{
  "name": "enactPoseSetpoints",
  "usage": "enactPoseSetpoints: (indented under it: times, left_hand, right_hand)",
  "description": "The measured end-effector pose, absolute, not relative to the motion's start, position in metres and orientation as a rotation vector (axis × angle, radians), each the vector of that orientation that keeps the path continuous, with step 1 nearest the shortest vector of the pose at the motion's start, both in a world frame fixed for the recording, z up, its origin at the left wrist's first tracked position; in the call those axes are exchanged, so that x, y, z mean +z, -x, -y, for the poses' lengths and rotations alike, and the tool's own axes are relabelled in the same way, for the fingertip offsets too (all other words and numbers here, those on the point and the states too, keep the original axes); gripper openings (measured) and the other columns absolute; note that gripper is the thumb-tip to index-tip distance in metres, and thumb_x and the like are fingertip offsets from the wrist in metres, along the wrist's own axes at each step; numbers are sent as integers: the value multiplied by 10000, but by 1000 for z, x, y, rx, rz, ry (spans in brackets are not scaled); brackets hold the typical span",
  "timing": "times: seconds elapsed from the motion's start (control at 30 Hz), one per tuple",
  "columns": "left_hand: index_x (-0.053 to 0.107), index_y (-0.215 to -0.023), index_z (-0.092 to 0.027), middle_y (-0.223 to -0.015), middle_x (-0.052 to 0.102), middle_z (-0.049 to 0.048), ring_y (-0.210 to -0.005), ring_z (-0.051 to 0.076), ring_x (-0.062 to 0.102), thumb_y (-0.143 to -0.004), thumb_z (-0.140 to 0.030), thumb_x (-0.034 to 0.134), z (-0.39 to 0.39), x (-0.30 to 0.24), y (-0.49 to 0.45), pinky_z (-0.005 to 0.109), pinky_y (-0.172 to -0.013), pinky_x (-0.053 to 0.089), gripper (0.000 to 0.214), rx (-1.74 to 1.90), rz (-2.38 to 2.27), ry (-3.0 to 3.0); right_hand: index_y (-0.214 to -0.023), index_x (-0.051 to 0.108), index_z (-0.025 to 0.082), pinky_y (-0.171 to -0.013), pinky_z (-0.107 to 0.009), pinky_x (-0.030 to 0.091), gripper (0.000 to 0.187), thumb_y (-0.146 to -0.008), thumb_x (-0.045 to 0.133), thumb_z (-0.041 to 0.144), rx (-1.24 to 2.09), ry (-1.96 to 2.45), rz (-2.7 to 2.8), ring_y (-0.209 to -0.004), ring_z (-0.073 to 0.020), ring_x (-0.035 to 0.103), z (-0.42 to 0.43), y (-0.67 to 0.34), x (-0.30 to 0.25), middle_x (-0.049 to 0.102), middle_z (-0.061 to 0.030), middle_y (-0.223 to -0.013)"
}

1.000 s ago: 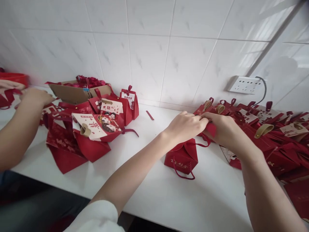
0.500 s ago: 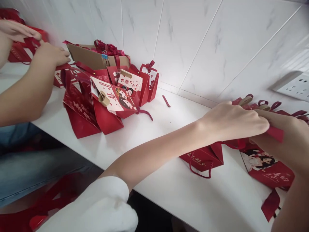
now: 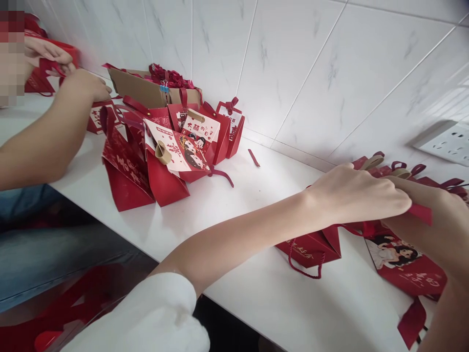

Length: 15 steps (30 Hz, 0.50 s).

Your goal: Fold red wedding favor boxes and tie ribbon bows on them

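Note:
My left hand (image 3: 355, 193) is closed, knuckles up, and the end of a red ribbon (image 3: 421, 214) sticks out past its fingers. Behind it, my right hand (image 3: 414, 188) comes in from the right edge; its fingers are hidden by the left hand. Below both hands stands a red gift bag (image 3: 410, 264) printed with a bride figure. A loose ribbon tail (image 3: 412, 322) hangs at that bag's lower end. Under my left wrist lies a red box (image 3: 311, 249) with a twisted cord handle, partly covered by my forearm.
Several red gift boxes (image 3: 130, 181) crowd the left of the white table (image 3: 249, 288), before a cardboard box (image 3: 135, 88) of red ribbon material. Another person's hand (image 3: 82, 85) handles red packaging there. A ribbon scrap (image 3: 253, 158) lies mid-table; a power strip (image 3: 447, 142) is on the wall.
My view has shifted slightly, so the table things sit a little further right and lower. Both my hands keep almost the same pose over the bag. The other person's fingers have moved slightly.

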<state>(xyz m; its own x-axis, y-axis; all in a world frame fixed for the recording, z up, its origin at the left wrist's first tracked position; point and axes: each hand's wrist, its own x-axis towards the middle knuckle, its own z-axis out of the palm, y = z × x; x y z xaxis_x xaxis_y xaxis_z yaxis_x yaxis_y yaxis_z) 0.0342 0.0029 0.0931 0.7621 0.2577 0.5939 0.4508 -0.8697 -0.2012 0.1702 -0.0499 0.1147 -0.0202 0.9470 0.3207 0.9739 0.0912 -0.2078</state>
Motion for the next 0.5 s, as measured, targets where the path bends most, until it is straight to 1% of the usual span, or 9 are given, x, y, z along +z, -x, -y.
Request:
enactPoseSetpoints:
  times: [0.17,0.27,0.37,0.43,0.5]
  left_hand:
    - [650,-857,-189,-585,557,-11,-596,136,572,-776,76,407,-3,92,-35,285,-554,365,369,-805,549,2657]
    - [653,-845,-193,-581,561,-13,-602,133,574,-757,92,409,-3,93,-35,279,-550,355,386,-798,547,2676]
    - [654,-815,-195,-649,610,-2,-638,134,587,-768,64,425,-2,95,-33,285,-569,357,348,-828,550,2697]
    - [655,-815,-193,-724,645,8,-655,131,591,-793,35,416,-2,96,-32,288,-583,362,330,-850,555,2706]
    - [657,-841,-192,-763,660,15,-649,127,590,-812,23,396,-1,96,-31,284,-580,357,339,-863,558,2705]
  right_hand:
    - [-838,529,238,-547,-271,386,209,-646,463,186,-188,1882,2043,-663,-190,549,50,-168,113,630,-47,-728]
    - [-806,512,239,-526,-280,363,207,-633,461,139,-295,1930,2052,-564,-175,516,46,-173,110,604,-42,-667]
    - [-786,488,241,-505,-294,344,170,-653,467,138,-457,2031,2033,-508,-182,480,42,-178,108,589,-46,-636]
    - [-831,496,243,-506,-303,348,166,-689,470,161,-529,2094,2000,-517,-200,495,40,-180,108,602,-61,-653]
    - [-938,513,246,-513,-310,359,229,-726,460,178,-558,2124,1972,-552,-226,533,38,-180,108,618,-77,-675]
